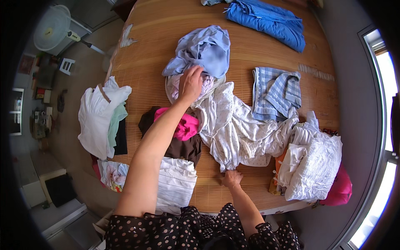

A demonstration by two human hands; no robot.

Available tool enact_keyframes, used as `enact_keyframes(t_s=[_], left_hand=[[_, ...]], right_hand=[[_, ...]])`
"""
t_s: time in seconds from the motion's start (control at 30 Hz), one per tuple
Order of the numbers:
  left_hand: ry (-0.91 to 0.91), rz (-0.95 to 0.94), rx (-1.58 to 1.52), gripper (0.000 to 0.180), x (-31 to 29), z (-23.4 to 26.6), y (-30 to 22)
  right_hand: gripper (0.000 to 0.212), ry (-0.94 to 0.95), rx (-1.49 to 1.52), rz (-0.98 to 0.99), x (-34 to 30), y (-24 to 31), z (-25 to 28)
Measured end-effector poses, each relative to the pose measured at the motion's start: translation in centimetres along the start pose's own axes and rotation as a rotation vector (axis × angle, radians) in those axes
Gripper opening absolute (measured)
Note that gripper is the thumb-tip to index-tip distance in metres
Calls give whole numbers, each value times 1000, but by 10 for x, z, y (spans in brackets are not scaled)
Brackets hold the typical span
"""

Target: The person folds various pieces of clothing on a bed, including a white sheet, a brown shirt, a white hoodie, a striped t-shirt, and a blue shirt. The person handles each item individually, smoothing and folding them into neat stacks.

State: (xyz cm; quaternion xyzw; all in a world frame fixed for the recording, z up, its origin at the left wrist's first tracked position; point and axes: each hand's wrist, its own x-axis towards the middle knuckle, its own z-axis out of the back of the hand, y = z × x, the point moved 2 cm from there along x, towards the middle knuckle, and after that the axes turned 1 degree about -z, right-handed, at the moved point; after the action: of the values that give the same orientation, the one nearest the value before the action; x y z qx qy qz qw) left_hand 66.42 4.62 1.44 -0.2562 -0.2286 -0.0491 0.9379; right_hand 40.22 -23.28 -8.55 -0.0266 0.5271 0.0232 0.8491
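Observation:
A white garment with small dots [233, 129] lies spread and rumpled across the middle of the mat. My right hand [232, 178] is closed on its near edge, its fingertips partly hidden. Farther off, my left hand [191, 84] reaches into a heap, fingers bent together at the lower edge of a crumpled light blue garment [204, 50]. Under that hand lies a pale pink patterned cloth [207, 84]. Below my left forearm are a bright pink cloth [186, 127] and a dark brown garment [186, 150].
Folded blue clothing [266, 23] lies at the far edge, with a blue checked cloth [277, 91] at the right. White clothes are stacked at the left [98, 118] and right [314, 166]. Striped white fabric [177, 181] lies near me. A fan [52, 28] stands beyond the mat's left edge.

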Motion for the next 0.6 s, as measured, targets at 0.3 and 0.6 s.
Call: enact_keyframes(t_s=[0.3, 0.6], left_hand=[[486, 238, 287, 13, 54, -12, 33], [157, 304, -1211, 15, 148, 269, -91]], right_hand=[[60, -49, 23, 15, 4, -7, -11], [54, -159, 55, 48, -11, -10, -11]])
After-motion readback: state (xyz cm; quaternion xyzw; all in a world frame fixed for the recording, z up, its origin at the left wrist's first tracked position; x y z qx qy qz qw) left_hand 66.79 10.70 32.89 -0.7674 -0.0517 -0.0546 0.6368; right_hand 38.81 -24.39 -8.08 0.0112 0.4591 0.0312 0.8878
